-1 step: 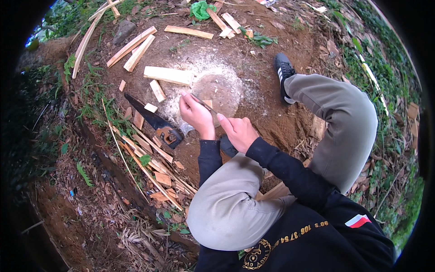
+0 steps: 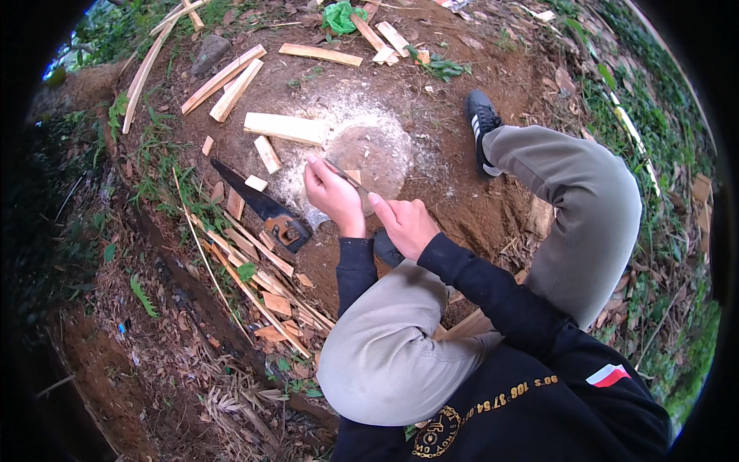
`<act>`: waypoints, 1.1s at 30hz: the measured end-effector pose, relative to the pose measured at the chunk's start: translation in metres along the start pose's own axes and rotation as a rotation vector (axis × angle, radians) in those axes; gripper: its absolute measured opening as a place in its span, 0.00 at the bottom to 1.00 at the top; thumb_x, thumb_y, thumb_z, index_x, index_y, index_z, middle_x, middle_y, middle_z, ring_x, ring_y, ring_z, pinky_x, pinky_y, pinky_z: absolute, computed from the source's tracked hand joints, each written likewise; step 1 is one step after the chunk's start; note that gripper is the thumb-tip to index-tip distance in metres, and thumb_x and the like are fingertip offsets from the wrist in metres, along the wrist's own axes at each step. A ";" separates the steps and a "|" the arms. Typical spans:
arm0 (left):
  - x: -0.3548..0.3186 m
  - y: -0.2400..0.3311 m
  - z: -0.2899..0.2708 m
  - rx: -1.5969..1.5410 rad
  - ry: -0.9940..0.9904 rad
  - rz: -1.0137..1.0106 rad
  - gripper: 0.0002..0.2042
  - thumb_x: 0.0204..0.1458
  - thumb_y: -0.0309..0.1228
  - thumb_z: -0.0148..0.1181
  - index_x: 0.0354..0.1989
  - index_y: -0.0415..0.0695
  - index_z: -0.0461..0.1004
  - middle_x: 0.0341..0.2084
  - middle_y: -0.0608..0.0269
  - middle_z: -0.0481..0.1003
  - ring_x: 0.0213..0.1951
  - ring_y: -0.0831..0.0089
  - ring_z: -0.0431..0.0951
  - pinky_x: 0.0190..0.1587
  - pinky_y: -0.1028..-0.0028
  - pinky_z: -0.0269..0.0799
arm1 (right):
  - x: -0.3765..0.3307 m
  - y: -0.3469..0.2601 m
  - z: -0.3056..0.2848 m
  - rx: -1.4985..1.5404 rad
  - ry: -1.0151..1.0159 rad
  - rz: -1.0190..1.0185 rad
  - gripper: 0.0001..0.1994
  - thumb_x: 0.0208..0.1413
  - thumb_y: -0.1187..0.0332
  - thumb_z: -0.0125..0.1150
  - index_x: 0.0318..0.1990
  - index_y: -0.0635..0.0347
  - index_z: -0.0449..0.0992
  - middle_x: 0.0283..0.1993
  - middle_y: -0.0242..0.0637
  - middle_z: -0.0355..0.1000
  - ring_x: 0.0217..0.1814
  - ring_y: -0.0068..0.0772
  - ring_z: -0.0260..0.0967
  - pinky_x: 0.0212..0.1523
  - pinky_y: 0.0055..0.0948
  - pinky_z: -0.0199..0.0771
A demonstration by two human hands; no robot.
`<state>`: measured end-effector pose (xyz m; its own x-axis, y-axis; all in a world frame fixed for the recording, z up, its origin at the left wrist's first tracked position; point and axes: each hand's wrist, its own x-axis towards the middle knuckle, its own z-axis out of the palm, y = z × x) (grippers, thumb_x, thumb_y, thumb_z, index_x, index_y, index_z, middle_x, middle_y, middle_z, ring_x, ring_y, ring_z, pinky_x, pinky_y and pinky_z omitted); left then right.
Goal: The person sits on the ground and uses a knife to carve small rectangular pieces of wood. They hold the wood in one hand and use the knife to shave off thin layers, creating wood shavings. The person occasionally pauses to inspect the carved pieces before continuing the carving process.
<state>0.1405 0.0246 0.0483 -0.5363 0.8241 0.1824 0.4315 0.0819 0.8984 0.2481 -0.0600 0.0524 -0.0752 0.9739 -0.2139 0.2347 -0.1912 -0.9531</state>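
Observation:
In front of my bent knee, both hands come together over a round, sawdust-dusted stump top [image 2: 381, 154]. My right hand [image 2: 406, 225] is closed round the near end of a slim dark blade-like tool [image 2: 345, 174], thumb laid along it. Beside its far end is my left hand [image 2: 336, 199], fingers curled and closed; what they grip is hidden. A small pale wood block [image 2: 353, 176] shows just behind the tool; whether it is held or lies on the stump, I cannot tell. A pale board [image 2: 285, 128] lies at the stump's far-left edge.
Left of my hands, a handsaw [image 2: 265, 206] with a wooden handle lies on the soil. Several split strips [image 2: 254, 273] are heaped nearer my knee. More wood pieces [image 2: 223, 79], a grey stone [image 2: 211, 54] and a green plastic bag [image 2: 341, 17] lie farther off.

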 end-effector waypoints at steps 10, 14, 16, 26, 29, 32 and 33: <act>0.001 -0.001 -0.001 0.123 0.008 0.079 0.23 0.66 0.40 0.45 0.24 0.34 0.64 0.18 0.53 0.65 0.22 0.60 0.63 0.30 0.61 0.59 | 0.002 0.003 0.003 -0.061 0.036 -0.052 0.27 0.67 0.52 0.42 0.29 0.68 0.76 0.26 0.58 0.71 0.31 0.63 0.71 0.35 0.50 0.71; 0.002 -0.008 0.001 0.150 0.048 0.171 0.21 0.66 0.38 0.46 0.23 0.33 0.61 0.21 0.46 0.65 0.24 0.51 0.63 0.31 0.58 0.59 | 0.008 -0.011 -0.002 -0.132 -0.012 -0.024 0.27 0.67 0.51 0.41 0.30 0.67 0.78 0.26 0.58 0.72 0.32 0.62 0.72 0.38 0.51 0.73; 0.002 -0.010 -0.001 0.183 0.037 0.153 0.21 0.65 0.37 0.46 0.23 0.32 0.61 0.22 0.45 0.66 0.25 0.50 0.64 0.32 0.57 0.59 | 0.010 -0.010 0.000 -0.128 -0.014 0.016 0.28 0.67 0.50 0.41 0.31 0.66 0.79 0.27 0.58 0.73 0.33 0.61 0.73 0.39 0.50 0.74; 0.004 -0.006 -0.006 0.152 -0.007 0.074 0.18 0.64 0.35 0.45 0.25 0.31 0.63 0.23 0.45 0.68 0.26 0.52 0.65 0.34 0.57 0.61 | 0.032 -0.028 0.004 -0.237 -0.024 0.030 0.31 0.66 0.48 0.40 0.31 0.67 0.81 0.27 0.61 0.74 0.35 0.61 0.76 0.42 0.50 0.77; 0.004 -0.003 -0.004 0.120 0.019 0.039 0.18 0.63 0.35 0.45 0.26 0.31 0.65 0.24 0.45 0.70 0.25 0.53 0.66 0.34 0.58 0.62 | 0.034 -0.028 0.007 -0.267 0.012 0.037 0.31 0.66 0.48 0.41 0.30 0.67 0.81 0.26 0.61 0.74 0.34 0.60 0.76 0.39 0.50 0.78; 0.010 -0.006 -0.004 0.116 0.043 0.031 0.18 0.63 0.36 0.45 0.27 0.31 0.66 0.25 0.44 0.71 0.26 0.52 0.67 0.35 0.58 0.63 | 0.028 -0.029 0.002 -0.296 -0.014 0.029 0.31 0.66 0.47 0.41 0.29 0.66 0.81 0.26 0.59 0.74 0.32 0.61 0.76 0.38 0.49 0.78; 0.011 -0.005 -0.005 0.106 0.052 0.008 0.18 0.63 0.36 0.45 0.27 0.31 0.66 0.25 0.44 0.70 0.26 0.52 0.67 0.35 0.58 0.63 | 0.023 -0.028 0.002 -0.295 0.002 0.038 0.30 0.66 0.48 0.42 0.28 0.66 0.80 0.25 0.59 0.74 0.32 0.61 0.75 0.38 0.50 0.77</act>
<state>0.1288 0.0303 0.0477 -0.5684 0.7949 0.2125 0.5086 0.1364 0.8501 0.2379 -0.0320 0.0734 -0.0594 0.9669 -0.2480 0.5089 -0.1844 -0.8408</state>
